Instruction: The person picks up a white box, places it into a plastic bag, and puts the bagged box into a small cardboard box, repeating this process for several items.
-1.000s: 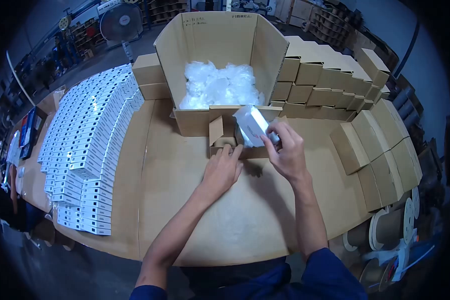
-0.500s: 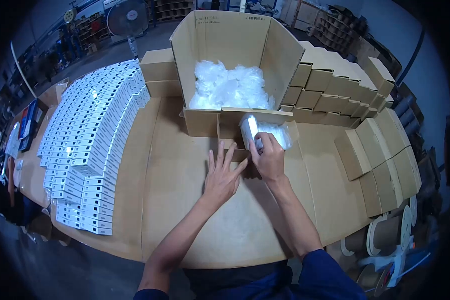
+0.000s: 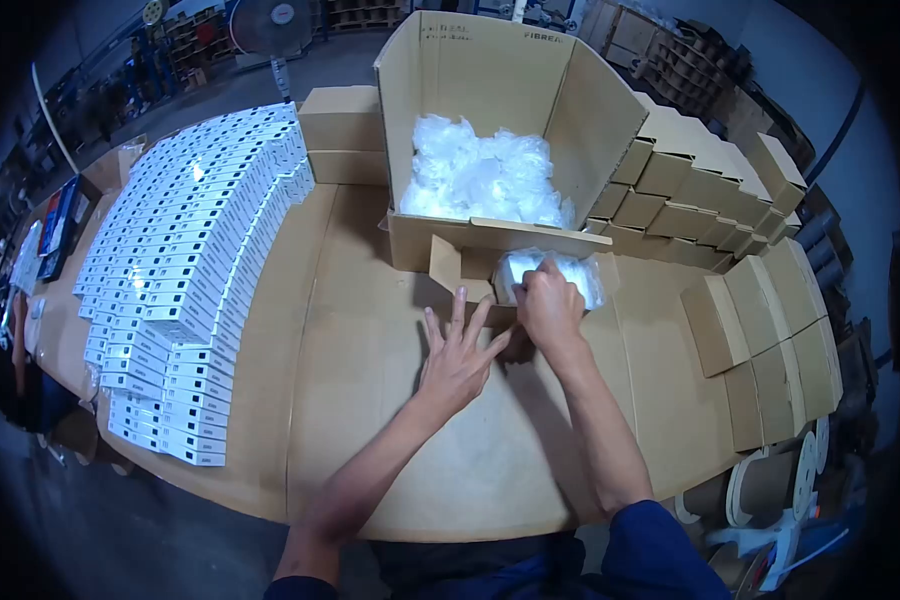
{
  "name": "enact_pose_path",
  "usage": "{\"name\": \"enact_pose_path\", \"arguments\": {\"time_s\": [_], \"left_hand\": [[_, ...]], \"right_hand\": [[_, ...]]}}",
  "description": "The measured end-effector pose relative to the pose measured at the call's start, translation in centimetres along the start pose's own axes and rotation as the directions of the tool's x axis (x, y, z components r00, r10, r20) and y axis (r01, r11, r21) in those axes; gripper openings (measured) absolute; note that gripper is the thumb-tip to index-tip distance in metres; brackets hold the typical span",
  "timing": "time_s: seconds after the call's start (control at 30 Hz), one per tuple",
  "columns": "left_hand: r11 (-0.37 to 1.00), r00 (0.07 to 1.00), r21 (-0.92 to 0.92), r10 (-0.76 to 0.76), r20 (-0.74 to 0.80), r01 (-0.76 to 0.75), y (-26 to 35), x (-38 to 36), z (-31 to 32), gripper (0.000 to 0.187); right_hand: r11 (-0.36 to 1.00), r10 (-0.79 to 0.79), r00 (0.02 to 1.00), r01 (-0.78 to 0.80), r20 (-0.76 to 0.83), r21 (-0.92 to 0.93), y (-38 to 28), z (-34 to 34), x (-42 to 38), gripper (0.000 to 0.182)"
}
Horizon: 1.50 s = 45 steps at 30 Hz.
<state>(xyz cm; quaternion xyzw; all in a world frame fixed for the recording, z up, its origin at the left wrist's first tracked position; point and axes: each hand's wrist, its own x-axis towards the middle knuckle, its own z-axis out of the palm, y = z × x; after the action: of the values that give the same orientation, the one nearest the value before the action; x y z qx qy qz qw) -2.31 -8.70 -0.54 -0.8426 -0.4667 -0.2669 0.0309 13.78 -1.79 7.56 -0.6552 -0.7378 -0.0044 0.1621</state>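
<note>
Wrapped packet [image 3: 581, 278]: in clear plastic, at the right part of the small open carton [image 3: 446, 264]
Right hand [image 3: 553, 312]: fingers drawn together on the packet — exact grip hidden
Left hand [image 3: 453, 362]: fingers spread wide, tips at the carton's near edge
Large carton [image 3: 490, 80]: just behind, holding crumpled clear plastic [image 3: 482, 178]
White boxes [image 3: 185, 245]: stacked at left
</note>
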Motion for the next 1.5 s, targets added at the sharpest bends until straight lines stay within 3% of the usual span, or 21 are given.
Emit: {"name": "enact_pose_path", "arguments": {"time_s": [0.1,0.13,0.2,0.27,0.3,0.43,0.5,0.57,0.6,0.67,0.73,0.77,0.8,0.83,0.87,0.9,0.93,1.0,1.1,1.2,1.5], "left_hand": [[1.000,1.000,0.004,-0.007,0.018,0.007,0.0,0.1,-0.5,0.066],[1.000,1.000,0.014,-0.009,0.014,0.008,0.1,0.2,-0.4,0.071],[0.999,1.000,0.042,-0.015,0.013,0.014,0.2,0.4,-0.1,0.079],[0.996,1.000,0.082,-0.019,0.024,0.017,0.3,0.4,0.0,0.084],[0.997,1.000,0.070,-0.018,0.016,0.017,0.4,0.4,-0.1,0.084],[0.999,1.000,0.039,-0.009,0.005,0.009,0.5,0.2,-0.4,0.083],[1.000,1.000,0.026,0.008,-0.017,-0.007,0.2,0.3,-0.8,0.082],[0.997,0.993,-0.056,0.051,-0.102,-0.057,-0.5,-0.2,-0.9,0.087],[0.996,0.986,-0.076,0.040,-0.161,-0.053,-0.3,-0.6,-2.9,0.061],[0.982,0.979,-0.190,-0.032,-0.199,-0.007,-1.4,-2.6,-4.3,0.035],[0.967,0.940,-0.256,-0.096,-0.328,0.009,-2.7,-4.3,-6.5,0.013],[0.972,0.935,-0.228,-0.138,-0.326,0.064,-3.5,-5.4,-8.1,0.010],[0.973,0.928,-0.201,-0.176,-0.327,0.114,-4.5,-6.7,-10.1,0.008],[0.971,0.921,-0.177,-0.212,-0.328,0.161,-5.2,-8.0,-12.2,0.007],[0.963,0.911,-0.127,-0.266,-0.314,0.238,-5.8,-9.0,-14.7,0.015],[0.954,0.887,-0.078,-0.298,-0.353,0.290,-6.6,-10.1,-16.7,0.021],[0.939,0.860,-0.030,-0.326,-0.392,0.342,-7.5,-11.3,-18.4,0.026],[0.897,0.807,0.068,-0.356,-0.471,0.436,-9.9,-13.7,-20.8,0.039],[0.833,0.721,0.066,-0.432,-0.542,0.549,-13.9,-16.1,-23.2,0.051],[0.797,0.723,0.135,-0.444,-0.529,0.589,-16.8,-17.4,-24.7,0.053],[0.784,0.775,0.257,-0.398,-0.492,0.566,-18.7,-18.1,-25.6,0.052]], "right_hand": [[0.990,0.007,0.999,0.000,-0.049,0.144,1.3,-0.7,-0.6,0.031],[0.987,0.031,0.999,-0.029,-0.008,0.159,2.2,-0.6,-0.6,0.053],[0.965,-0.014,1.000,0.021,-0.027,0.263,5.7,1.2,-0.6,0.060],[0.838,0.083,0.955,-0.221,0.283,0.500,5.7,0.1,-0.4,0.071],[0.699,0.137,0.914,-0.362,0.381,0.617,3.4,-2.2,-1.2,0.074],[0.742,0.146,0.961,-0.264,0.236,0.616,5.0,-0.6,-1.5,0.074],[0.693,0.183,0.980,-0.190,0.085,0.696,4.8,0.0,-1.7,0.067],[0.516,0.258,0.965,-0.094,-0.050,0.851,1.7,-2.1,-2.9,0.058],[0.481,0.236,0.968,-0.041,-0.084,0.875,0.6,-2.1,-3.1,0.051],[0.391,0.191,0.969,0.071,-0.156,0.918,-1.6,-1.3,-3.0,0.041],[0.431,-0.008,0.978,0.190,-0.207,0.882,-4.6,0.0,-3.0,0.035],[0.442,-0.103,0.967,0.254,-0.233,0.860,-6.3,0.5,-3.0,0.033],[0.375,-0.135,0.975,0.215,-0.176,0.902,-9.2,0.2,-3.3,0.029],[0.287,-0.180,0.974,0.186,-0.137,0.940,-11.6,0.7,-3.4,0.028],[0.360,-0.280,0.949,0.241,-0.142,0.901,-13.5,1.2,-3.2,0.019],[0.444,-0.383,0.885,0.427,-0.264,0.787,-16.2,1.1,-3.3,0.020],[0.453,-0.531,0.827,0.460,-0.183,0.764,-18.8,-0.4,-3.5,0.036],[0.337,-0.672,0.695,0.595,-0.256,0.730,-22.4,1.2,-3.2,0.059],[0.260,-0.762,0.593,0.648,-0.259,0.716,-28.1,2.8,-2.6,0.082],[0.212,-0.817,0.509,0.702,-0.271,0.680,-32.4,3.0,-1.1,0.095],[0.319,-0.837,0.507,0.757,-0.204,0.571,-34.6,4.5,-0.2,0.099]]}}
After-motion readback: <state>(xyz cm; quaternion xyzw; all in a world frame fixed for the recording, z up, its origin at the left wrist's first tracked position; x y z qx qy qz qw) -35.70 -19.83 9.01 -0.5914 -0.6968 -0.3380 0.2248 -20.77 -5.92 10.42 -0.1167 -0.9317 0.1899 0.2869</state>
